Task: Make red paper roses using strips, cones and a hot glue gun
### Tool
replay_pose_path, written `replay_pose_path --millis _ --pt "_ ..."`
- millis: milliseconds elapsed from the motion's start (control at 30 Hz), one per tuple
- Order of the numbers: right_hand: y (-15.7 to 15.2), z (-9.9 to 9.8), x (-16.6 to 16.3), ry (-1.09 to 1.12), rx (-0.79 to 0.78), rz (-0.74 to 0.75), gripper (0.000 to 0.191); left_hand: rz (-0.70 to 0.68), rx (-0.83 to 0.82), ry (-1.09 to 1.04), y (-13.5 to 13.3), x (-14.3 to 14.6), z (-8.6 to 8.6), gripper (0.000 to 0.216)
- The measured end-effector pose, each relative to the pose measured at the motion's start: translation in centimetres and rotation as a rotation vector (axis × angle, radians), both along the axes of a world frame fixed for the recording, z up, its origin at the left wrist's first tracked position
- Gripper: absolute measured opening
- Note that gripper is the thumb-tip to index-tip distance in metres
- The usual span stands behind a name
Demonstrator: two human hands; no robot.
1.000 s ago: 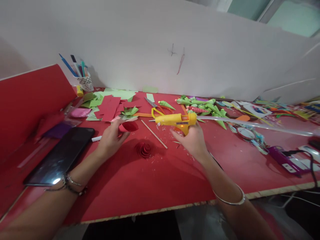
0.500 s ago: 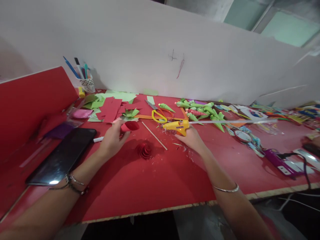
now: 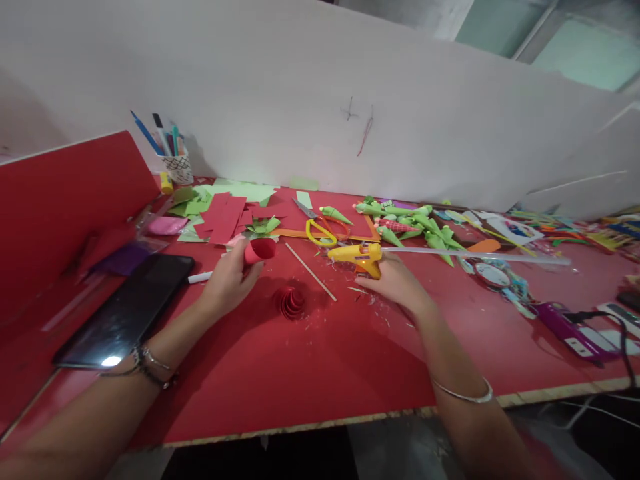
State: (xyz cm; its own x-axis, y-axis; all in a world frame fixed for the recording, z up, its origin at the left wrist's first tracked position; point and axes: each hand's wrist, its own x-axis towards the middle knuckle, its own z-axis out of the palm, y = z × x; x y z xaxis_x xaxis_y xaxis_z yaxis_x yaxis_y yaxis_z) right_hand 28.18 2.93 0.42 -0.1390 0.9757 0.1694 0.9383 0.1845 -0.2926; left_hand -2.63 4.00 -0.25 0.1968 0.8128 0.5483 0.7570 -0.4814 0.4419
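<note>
My left hand (image 3: 227, 280) pinches a small rolled red paper cone (image 3: 260, 250) just above the red table (image 3: 320, 360). My right hand (image 3: 397, 280) grips the handle of a yellow glue gun (image 3: 356, 255) that rests low on the table, nozzle pointing left, with a long clear glue stick (image 3: 475, 255) sticking out to the right. A folded red paper rosette (image 3: 291, 302) lies between the two hands. A thin wooden stick (image 3: 310, 271) lies beside it.
A black phone (image 3: 127, 310) lies at the left. Red and green paper scraps (image 3: 220, 213), yellow-handled scissors (image 3: 317, 230) and green paper cones (image 3: 415, 223) crowd the back. A pen cup (image 3: 177, 167) stands by the white wall. A purple power strip (image 3: 570, 325) sits at the right.
My right hand has lowered the glue gun from above the table down onto it and to the right. My left hand has lifted the red cone slightly.
</note>
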Motion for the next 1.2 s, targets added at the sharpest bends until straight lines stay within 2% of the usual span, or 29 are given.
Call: replay_pose_path --millis 167,267,333,400,467,533,600,700,800,1000,1200 --pt "-1.7 2.3 -0.5 -0.26 -0.044 -0.168 0.044 0.042 -0.028 -0.035 0.2 0.1 -0.3 0.013" --pt "-3.5 4.2 -1.4 -0.411 -0.137 -0.266 0.031 0.048 -0.021 -0.079 0.3 0.1 -0.4 0.017" --pt "-4.9 5.1 -2.3 -0.464 -0.216 -0.263 0.029 0.046 -0.021 -0.101 0.4 0.0 -0.4 0.018" --pt "-6.1 5.7 -3.3 -0.426 -0.27 -0.124 0.034 0.045 -0.028 -0.113 0.4 0.1 -0.4 0.016" --pt "-6.7 6.0 -4.5 -0.331 -0.274 0.092 0.045 0.046 -0.04 -0.118 0.4 0.2 -0.5 0.015" --pt "-6.6 6.1 -5.8 -0.201 -0.27 0.302 0.058 0.05 -0.05 -0.117 0.4 0.2 -0.4 0.014" --pt "-5.9 5.9 -7.2 -0.099 -0.26 0.419 0.071 0.056 -0.047 -0.118 0.4 0.3 -0.4 0.015" --pt "-4.3 5.3 -9.1 -0.061 -0.238 0.454 0.08 0.069 -0.04 -0.127 0.4 0.3 -0.3 0.016" --pt "-3.1 4.6 -10.7 -0.098 -0.248 0.489 0.077 0.085 -0.047 -0.132 0.3 0.3 -0.2 0.014" --pt "-2.5 3.6 -12.3 -0.202 -0.22 0.592 0.058 0.097 -0.046 -0.119 0.3 0.2 -0.2 0.014" --pt "-2.5 3.3 -12.6 -0.162 -0.179 0.647 0.036 0.104 -0.063 -0.111 0.3 0.3 -0.3 0.012"
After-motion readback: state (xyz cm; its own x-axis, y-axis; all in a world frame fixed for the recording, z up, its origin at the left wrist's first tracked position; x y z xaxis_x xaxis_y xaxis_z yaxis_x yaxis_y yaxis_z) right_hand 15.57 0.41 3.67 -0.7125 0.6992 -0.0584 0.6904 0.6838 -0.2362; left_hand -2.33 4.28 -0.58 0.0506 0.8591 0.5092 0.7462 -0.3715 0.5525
